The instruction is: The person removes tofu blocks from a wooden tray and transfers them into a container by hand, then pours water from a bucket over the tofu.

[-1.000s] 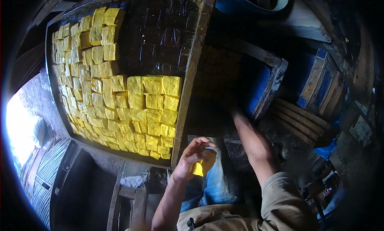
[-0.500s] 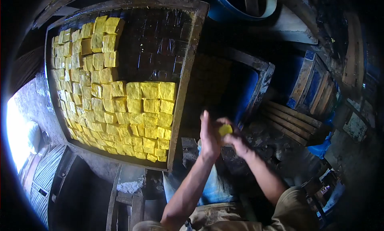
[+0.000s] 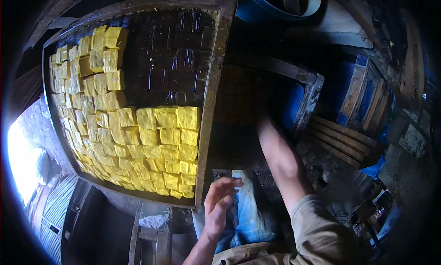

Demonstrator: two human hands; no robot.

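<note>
My left hand (image 3: 219,201) is raised in front of my legs, fingers loosely bent and apart, with nothing in it. My right hand (image 3: 266,127) reaches forward into the shadow over a lower tray (image 3: 308,76); its fingers are lost in the dark, so what it holds, if anything, is hidden. Dim rows of blocks (image 3: 241,93) show faintly inside that tray. To the left, a wood-framed tray (image 3: 212,81) carries many yellow blocks (image 3: 167,136) that look like tofu, packed in rows. Its dark woven base (image 3: 161,67) shows at the upper right.
A blue tub (image 3: 262,5) stands at the top. Wooden slatted crates (image 3: 342,138) sit on the right, with blue plastic (image 3: 374,166) beside them. A wooden stand (image 3: 154,223) is at the lower left, near a corrugated sheet (image 3: 55,219).
The hands, together around a yellow piece before, have parted. My right hand has moved forward into the dark, and my left has dropped back towards me. The yellow piece is out of sight.
</note>
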